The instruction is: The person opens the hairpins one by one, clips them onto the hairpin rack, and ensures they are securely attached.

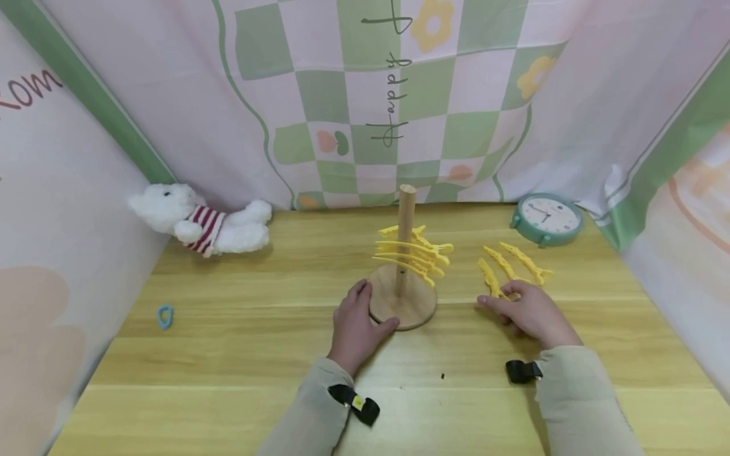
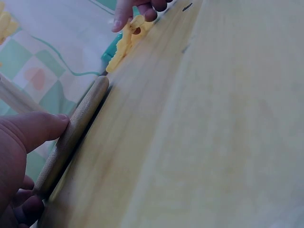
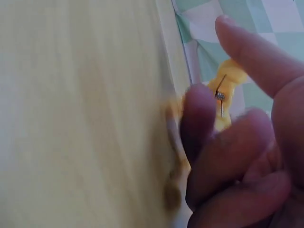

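Left hand (image 1: pixel 358 329) grips round wooden base (image 1: pixel 419 310). Right hand (image 1: pixel 531 314) at nearest yellow clip (image 1: pixel 489 277) on table (image 1: pixel 467 411), pinch unclear; clip probably light, stiff, springy; best held at tail.

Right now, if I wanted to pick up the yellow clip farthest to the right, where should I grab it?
I'd pinch the forked end of that yellow clip with thumb and finger, coming from above and the person's side. It lies with its narrow tip toward the curtain and its forked end nearer the right hand, so that end is probably easiest to squeeze.
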Tool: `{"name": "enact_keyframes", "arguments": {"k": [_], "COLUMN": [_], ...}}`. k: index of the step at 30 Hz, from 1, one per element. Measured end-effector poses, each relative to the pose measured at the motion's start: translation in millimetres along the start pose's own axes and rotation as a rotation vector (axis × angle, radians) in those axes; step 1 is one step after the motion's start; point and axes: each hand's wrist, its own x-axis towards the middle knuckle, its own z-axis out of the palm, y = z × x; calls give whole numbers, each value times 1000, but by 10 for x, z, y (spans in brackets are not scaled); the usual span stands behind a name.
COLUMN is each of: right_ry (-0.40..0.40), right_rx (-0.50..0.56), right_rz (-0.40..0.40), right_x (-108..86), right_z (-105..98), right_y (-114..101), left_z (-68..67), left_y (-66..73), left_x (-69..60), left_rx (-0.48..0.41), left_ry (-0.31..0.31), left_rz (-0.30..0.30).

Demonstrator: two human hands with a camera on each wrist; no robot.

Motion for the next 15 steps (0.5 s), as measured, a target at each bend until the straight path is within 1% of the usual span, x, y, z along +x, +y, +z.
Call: {"name": "enact_keyframes", "arguments": {"k": [7,15], "right_ry": [17,20], "right_rx": [-6,59], "right_rz": [-10,-43], "right_x": [15,20], "right_z": [-26,-12], "right_y": [34,32], "left_z": [-1,3], "left_y": [2,-7], "left_x": [4,2], "left_rx": [1,-6], "left_ry": [-7,-9], "left_rz": [-9,-12]}}
